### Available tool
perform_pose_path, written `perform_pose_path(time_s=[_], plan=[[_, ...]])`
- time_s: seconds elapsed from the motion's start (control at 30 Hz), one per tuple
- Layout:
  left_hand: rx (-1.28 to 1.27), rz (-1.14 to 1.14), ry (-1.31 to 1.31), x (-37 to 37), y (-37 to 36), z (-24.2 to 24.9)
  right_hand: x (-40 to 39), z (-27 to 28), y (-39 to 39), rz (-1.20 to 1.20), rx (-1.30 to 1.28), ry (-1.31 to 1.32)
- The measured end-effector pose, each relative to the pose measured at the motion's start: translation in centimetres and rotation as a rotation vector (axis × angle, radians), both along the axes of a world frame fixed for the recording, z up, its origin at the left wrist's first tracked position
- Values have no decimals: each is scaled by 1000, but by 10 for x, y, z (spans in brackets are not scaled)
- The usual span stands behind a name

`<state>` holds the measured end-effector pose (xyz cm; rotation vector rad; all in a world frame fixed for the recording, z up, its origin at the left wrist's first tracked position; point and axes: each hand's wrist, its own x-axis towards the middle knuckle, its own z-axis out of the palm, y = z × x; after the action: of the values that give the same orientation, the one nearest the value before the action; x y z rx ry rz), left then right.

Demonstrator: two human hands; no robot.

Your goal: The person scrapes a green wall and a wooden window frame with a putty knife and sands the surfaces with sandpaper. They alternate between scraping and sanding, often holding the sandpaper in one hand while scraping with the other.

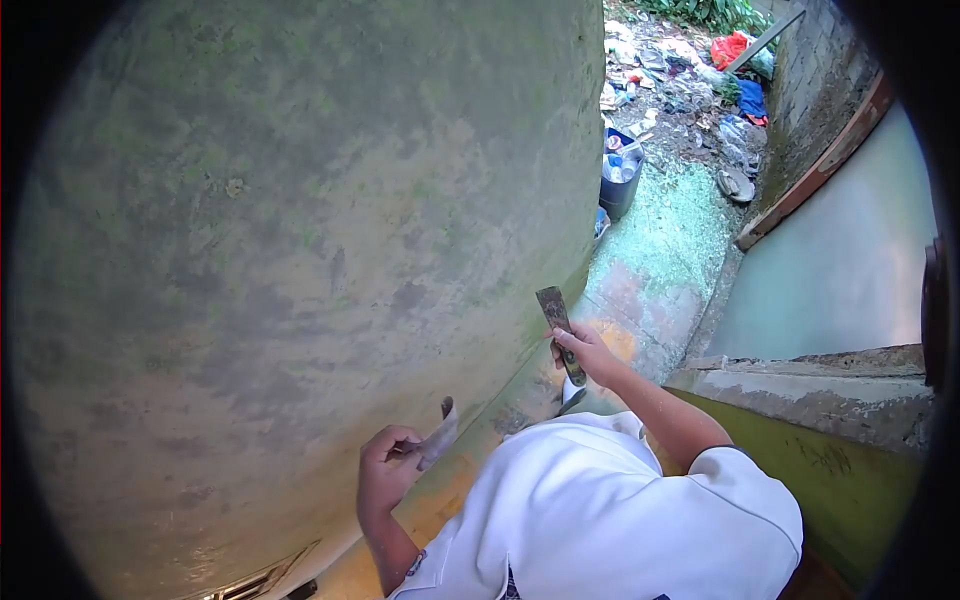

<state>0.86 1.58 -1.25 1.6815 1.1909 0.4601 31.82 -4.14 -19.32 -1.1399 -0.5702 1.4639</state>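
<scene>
My left hand (385, 470) is closed around a thin flat scraper (438, 432) and presses it against the big stained, mossy grey wall (300, 230) low down. My right hand (585, 350) grips the handle of a putty knife (556, 315), its worn blade pointing up, held just off the wall near its lower edge. Both arms reach out from my white short-sleeved shirt (600, 510).
A narrow concrete path (660, 260) runs along the wall's foot. On it stands a dark bucket (620, 175) filled with rubbish, with scattered litter (690, 60) and a sandal (738, 185) beyond. A concrete ledge (800, 375) and a wooden plank (825, 160) line the right side.
</scene>
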Motion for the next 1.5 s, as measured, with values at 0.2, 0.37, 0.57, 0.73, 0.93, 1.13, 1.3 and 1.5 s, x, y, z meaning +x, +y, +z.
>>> perform_pose_path(time_s=[0.2,0.37,0.57,0.73,0.93,1.13,1.3,1.5], plan=[[229,-74,102,-25,0,27,-6,-15,10,-38,-2,36],[259,56,-13,-34,-1,42,-10,-18,10,-73,-183,-180],[552,338,-124,-65,9,30,-8,-60,5,-154,-143,-435],[714,592,-248,-68,18,26,-13,-61,14,-157,-140,-626],[729,641,-126,-56,19,32,-30,-38,69,-203,-121,-605],[751,628,-102,-64,20,27,-19,-61,33,-226,-166,-674],[733,638,-95,-60,19,29,-19,-54,61,-198,-137,-695],[768,672,-77,-52,19,33,-19,-25,61,-229,-84,-606]])
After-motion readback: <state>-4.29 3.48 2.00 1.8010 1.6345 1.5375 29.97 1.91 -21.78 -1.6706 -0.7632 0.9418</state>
